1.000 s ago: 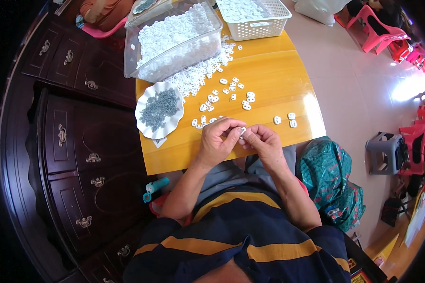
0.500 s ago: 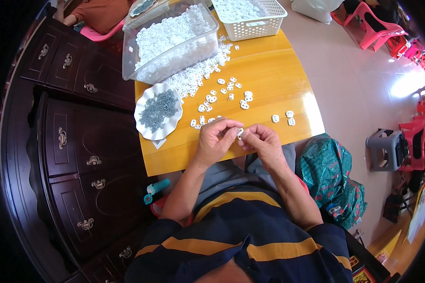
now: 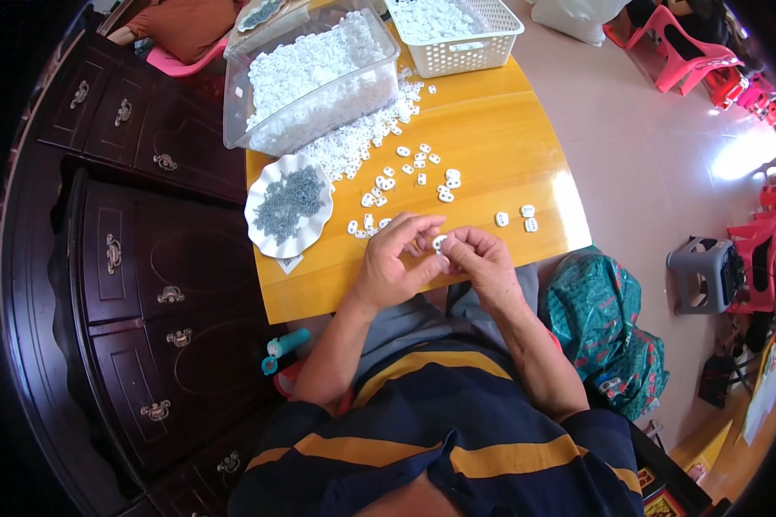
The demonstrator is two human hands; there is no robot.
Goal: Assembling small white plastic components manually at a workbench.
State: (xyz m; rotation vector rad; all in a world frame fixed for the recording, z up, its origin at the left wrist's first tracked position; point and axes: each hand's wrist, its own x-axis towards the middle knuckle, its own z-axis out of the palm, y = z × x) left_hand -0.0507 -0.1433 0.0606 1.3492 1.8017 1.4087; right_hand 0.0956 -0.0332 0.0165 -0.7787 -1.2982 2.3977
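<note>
On the table (image 3: 500, 129), left to right: one plate (image 3: 253, 214) of grey pins (image 3: 289, 207), one clear bin (image 3: 323, 94), one basket (image 3: 466, 57), three pieces (image 3: 530, 225) set apart. The left hand (image 3: 392, 261) is loosely parted, beside one white piece (image 3: 438, 243); whether its thumb touches is hard to tell. That piece lies between both hands, pinched in the fingertips of the right hand (image 3: 489, 264).
</note>
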